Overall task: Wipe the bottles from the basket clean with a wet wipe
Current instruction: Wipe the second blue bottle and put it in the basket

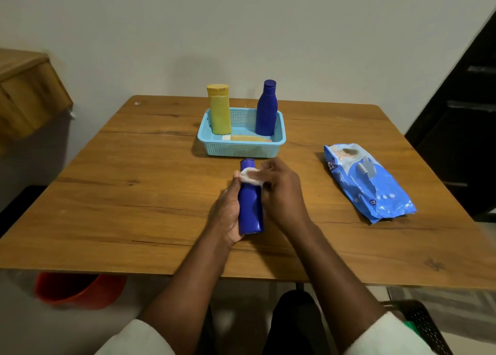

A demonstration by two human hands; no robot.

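Though half hidden by both hands — left hand (226, 215) gripping blue bottle (251, 209), right hand (281, 191) pinching wipe (251, 177).

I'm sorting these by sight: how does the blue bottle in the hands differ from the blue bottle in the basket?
The held blue bottle lies tilted over the table, gripped by the left hand; the basket blue bottle stands upright in the basket, untouched. The right hand presses a wipe on the held one only. Both are dark blue.
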